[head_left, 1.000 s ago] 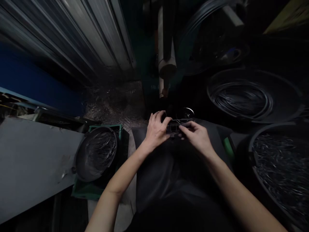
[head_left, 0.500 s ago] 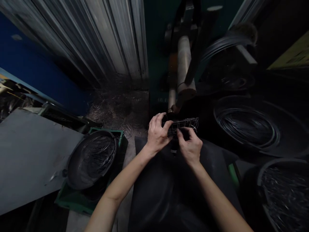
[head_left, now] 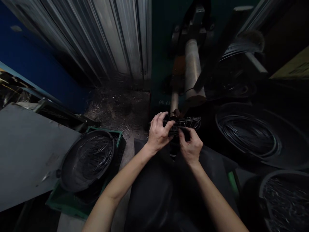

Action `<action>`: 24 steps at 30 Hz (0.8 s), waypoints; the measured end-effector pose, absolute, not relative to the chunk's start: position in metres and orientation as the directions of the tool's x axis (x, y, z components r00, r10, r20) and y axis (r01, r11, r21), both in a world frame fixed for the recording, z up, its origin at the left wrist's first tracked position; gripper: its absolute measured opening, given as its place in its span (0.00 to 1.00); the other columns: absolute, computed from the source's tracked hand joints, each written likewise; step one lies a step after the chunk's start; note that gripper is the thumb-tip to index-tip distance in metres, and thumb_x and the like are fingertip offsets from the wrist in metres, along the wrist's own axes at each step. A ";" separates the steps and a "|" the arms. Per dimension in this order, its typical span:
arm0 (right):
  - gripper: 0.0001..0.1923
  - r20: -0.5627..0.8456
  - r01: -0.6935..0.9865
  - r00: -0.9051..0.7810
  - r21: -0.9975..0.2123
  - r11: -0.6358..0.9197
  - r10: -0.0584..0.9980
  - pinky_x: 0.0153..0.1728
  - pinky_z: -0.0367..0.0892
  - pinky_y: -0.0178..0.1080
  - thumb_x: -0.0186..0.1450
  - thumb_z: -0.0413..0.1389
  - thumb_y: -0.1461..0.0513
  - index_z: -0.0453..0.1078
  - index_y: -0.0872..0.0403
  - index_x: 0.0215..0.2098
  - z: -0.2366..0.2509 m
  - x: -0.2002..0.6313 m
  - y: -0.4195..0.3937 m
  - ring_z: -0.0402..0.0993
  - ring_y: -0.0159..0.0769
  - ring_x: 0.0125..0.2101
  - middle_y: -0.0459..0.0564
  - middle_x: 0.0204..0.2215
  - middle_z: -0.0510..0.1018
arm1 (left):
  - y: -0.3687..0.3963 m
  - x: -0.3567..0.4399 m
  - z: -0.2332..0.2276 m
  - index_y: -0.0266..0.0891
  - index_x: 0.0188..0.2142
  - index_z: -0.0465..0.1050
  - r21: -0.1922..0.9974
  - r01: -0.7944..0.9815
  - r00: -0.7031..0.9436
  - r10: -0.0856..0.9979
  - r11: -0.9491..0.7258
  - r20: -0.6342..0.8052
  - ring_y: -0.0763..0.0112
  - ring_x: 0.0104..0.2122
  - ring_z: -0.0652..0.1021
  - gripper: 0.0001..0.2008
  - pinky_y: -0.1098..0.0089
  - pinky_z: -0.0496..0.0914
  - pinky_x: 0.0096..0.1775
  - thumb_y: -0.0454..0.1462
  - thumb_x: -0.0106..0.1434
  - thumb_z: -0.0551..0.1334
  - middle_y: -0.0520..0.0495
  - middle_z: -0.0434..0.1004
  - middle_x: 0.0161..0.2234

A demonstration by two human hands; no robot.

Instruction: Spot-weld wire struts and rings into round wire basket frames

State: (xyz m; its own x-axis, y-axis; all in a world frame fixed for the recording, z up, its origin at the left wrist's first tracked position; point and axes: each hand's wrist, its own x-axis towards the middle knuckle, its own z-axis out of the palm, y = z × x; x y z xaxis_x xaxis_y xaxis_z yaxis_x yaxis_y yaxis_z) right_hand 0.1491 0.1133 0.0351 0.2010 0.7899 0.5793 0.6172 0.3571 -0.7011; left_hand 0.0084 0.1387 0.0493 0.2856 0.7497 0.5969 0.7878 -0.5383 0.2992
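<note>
Both hands up in front of the machine, over the lap. Left hand (head_left: 158, 133) curled around the left end of a small wire frame (head_left: 185, 123), fingers over its top. Right hand (head_left: 190, 145) pinching the frame's lower edge from below, near the middle. Frame held level, right end sticking out free. Steel roller (head_left: 193, 72) just behind it. Black tub of wire loops (head_left: 85, 159) sits in a green crate (head_left: 96, 190) to the left. Big wire coil (head_left: 248, 135) to the right.
</note>
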 end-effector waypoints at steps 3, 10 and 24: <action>0.11 0.602 0.627 0.200 -0.685 0.371 0.773 0.34 0.68 0.35 0.67 0.53 0.56 0.70 0.56 0.35 0.035 0.150 0.116 0.72 0.33 0.30 0.50 0.30 0.76 | 0.143 0.008 0.049 0.42 0.48 0.66 0.292 0.787 0.287 0.742 -0.543 0.606 0.53 0.59 0.61 0.22 0.51 0.64 0.55 0.36 0.53 0.66 0.38 0.57 0.58; 0.12 0.582 0.626 0.218 -0.699 0.345 0.784 0.35 0.69 0.35 0.66 0.52 0.55 0.70 0.56 0.36 0.033 0.150 0.117 0.73 0.33 0.31 0.50 0.30 0.76 | 0.147 0.007 0.049 0.40 0.48 0.66 0.281 0.769 0.310 0.720 -0.574 0.621 0.52 0.58 0.61 0.24 0.53 0.65 0.55 0.35 0.51 0.68 0.37 0.57 0.58; 0.13 0.587 0.656 0.221 -0.681 0.326 0.779 0.34 0.68 0.35 0.67 0.51 0.54 0.68 0.56 0.36 0.034 0.150 0.126 0.73 0.33 0.30 0.51 0.30 0.76 | 0.157 0.011 0.054 0.42 0.46 0.67 0.313 0.768 0.281 0.733 -0.559 0.619 0.53 0.58 0.62 0.18 0.51 0.64 0.55 0.38 0.56 0.65 0.38 0.59 0.57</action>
